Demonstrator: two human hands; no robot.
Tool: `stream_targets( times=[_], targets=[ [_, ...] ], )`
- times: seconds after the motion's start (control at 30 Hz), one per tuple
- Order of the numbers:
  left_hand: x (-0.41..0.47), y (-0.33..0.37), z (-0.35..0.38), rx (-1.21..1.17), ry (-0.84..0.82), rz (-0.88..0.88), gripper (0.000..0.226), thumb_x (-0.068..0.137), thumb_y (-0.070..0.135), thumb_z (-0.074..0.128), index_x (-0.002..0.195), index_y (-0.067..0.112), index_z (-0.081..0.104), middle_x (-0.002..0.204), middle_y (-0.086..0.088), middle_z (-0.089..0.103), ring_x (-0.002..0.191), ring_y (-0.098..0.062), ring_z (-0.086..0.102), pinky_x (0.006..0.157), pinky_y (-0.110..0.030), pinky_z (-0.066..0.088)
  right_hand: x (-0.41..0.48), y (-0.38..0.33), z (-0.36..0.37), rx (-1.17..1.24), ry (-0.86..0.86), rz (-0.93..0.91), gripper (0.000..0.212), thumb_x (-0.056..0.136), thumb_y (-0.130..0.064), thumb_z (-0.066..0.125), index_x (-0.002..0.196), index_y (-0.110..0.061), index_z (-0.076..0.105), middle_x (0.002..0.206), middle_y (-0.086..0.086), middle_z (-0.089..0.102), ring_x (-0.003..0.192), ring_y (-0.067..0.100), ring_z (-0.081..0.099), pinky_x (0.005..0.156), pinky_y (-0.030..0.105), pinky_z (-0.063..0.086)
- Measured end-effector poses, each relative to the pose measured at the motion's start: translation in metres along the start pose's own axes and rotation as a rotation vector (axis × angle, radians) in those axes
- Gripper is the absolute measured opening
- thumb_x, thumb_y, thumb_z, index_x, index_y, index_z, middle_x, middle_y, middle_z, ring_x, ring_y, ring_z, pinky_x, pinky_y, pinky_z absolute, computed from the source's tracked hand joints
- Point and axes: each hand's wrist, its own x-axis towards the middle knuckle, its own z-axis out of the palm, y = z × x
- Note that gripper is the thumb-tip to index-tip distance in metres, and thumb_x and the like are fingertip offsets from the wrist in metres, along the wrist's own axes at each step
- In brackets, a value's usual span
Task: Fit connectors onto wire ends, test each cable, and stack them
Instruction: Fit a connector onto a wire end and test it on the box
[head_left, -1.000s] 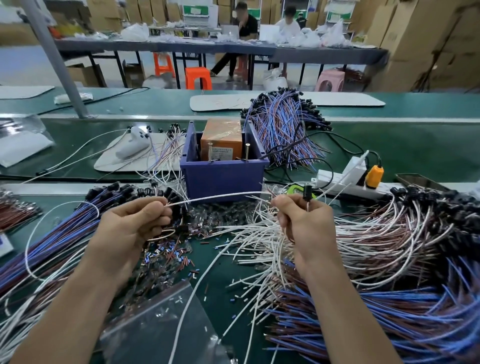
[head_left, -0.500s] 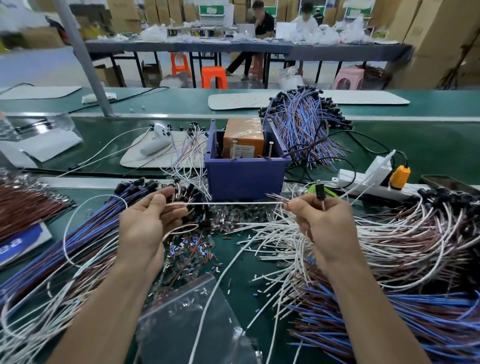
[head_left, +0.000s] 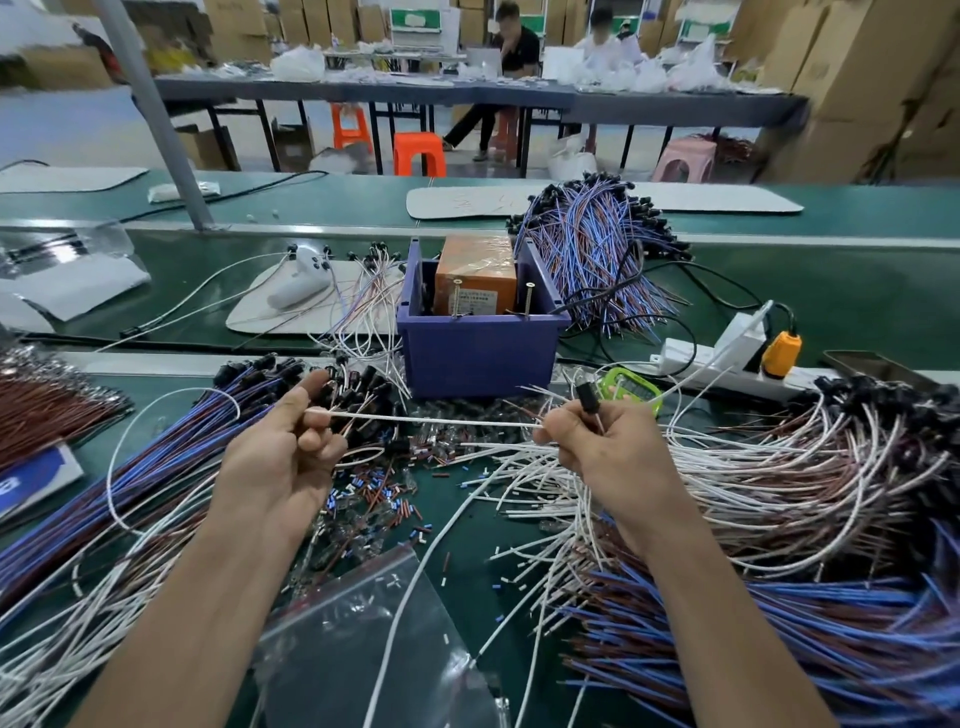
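Factory assembly floor, green conveyor benches (head_left: 779, 291), heaped wire bundles (head_left: 597, 249), stacked cartons (head_left: 857, 78), plastic stools (head_left: 418, 153)

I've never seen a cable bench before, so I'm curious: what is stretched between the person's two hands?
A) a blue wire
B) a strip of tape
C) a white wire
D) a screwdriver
C: a white wire runs straight from the left hand to the right hand, pinched in the fingers of each.
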Motion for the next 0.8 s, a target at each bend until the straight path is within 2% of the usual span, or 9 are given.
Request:
stream_targets(
  times=[0.1,0.2,0.33,0.43,0.53,0.6,0.67,0.73,0.8],
  targets=[
    [-0.001,-0.001,-0.002,0.011,0.045,0.048,0.028,0.109,0.021,0.046,0.119,0.009,0.069,0.05,0.007,0.046,0.038,-0.002,0.035,0.041,-0.017,0.038,-0.002,0.0,0.001,-0.013,-0.024,-0.004,0.022,0.094,-0.03,0.067,0.076,-0.027,0.078,0.065,0.016,0.064,0.057,0.012,0.046,0.059,0.036,0.041],
    [0.004,0.005,-0.006,0.005,0.133,0.168,0.031,0.11,0.022,0.044,0.126,0.007,0.066,0.054,0.006,0.058,0.046,-0.003,0.045,0.048,-0.017,0.041,-0.001,-0.001,-0.005,0.031,0.031,0.014,0.028,0.097,-0.022,0.067,0.072,-0.031,0.078,0.079,0.019,0.071,0.058,0.009,0.05,0.064,0.034,0.045],
    [0.0,0.003,-0.003,0.146,0.06,0.271,0.034,0.104,0.039,0.055,0.121,0.013,0.069,0.091,0.001,0.078,0.068,-0.003,0.068,0.068,-0.017,0.056,0.0,-0.002,-0.011,0.082,0.067,0.027,0.03,0.099,-0.018,0.064,0.071,-0.015,0.075,0.061,-0.006,0.063,0.052,0.004,0.046,0.055,0.017,0.042],
    [-0.01,-0.007,-0.001,0.725,0.165,0.716,0.008,0.09,0.035,0.076,0.098,0.036,0.076,0.122,0.013,0.07,0.11,-0.003,0.063,0.098,-0.026,0.048,0.0,-0.002,-0.009,0.198,0.117,0.021,0.026,0.1,-0.013,0.061,0.078,-0.005,0.07,0.053,-0.011,0.054,0.047,0.003,0.041,0.047,0.012,0.037],
    [-0.022,-0.017,-0.001,1.152,0.114,1.139,0.017,0.085,0.05,0.076,0.095,0.036,0.077,0.1,0.015,0.066,0.1,-0.008,0.056,0.084,-0.028,0.041,-0.001,-0.004,-0.009,0.296,0.117,0.027,0.033,0.102,-0.013,0.059,0.072,-0.01,0.071,0.05,-0.007,0.041,0.045,0.006,0.033,0.044,0.015,0.031],
    [-0.031,-0.024,0.004,1.147,0.018,0.975,0.026,0.085,0.062,0.068,0.081,0.037,0.076,0.075,0.018,0.069,0.071,-0.001,0.059,0.064,-0.026,0.044,-0.001,-0.005,-0.009,0.32,0.078,0.027,0.036,0.102,-0.014,0.058,0.068,-0.013,0.073,0.051,-0.006,0.039,0.045,0.007,0.031,0.045,0.019,0.026],
    [-0.038,-0.032,0.013,0.973,-0.106,0.618,0.041,0.078,0.07,0.064,0.078,0.032,0.079,0.067,0.009,0.071,0.047,-0.002,0.052,0.048,-0.017,0.04,-0.003,-0.007,-0.007,0.294,0.029,0.02,0.037,0.101,-0.014,0.059,0.067,-0.016,0.073,0.051,-0.007,0.04,0.046,0.008,0.031,0.047,0.022,0.022],
    [-0.039,-0.033,0.022,0.568,-0.221,0.314,0.037,0.077,0.055,0.07,0.094,0.023,0.081,0.07,0.0,0.07,0.042,-0.007,0.047,0.04,-0.015,0.037,-0.005,-0.008,-0.005,0.249,-0.008,0.012,0.037,0.101,-0.011,0.059,0.067,-0.015,0.071,0.05,-0.01,0.046,0.046,0.006,0.034,0.046,0.017,0.028],
    [-0.034,-0.026,0.024,0.306,-0.252,0.205,0.03,0.084,0.033,0.07,0.107,0.016,0.078,0.068,-0.004,0.065,0.044,-0.008,0.047,0.04,-0.013,0.038,-0.006,-0.009,-0.004,0.229,-0.015,0.003,0.032,0.101,-0.006,0.058,0.07,-0.009,0.067,0.051,-0.013,0.052,0.045,0.003,0.037,0.045,0.011,0.032]
  ],
)
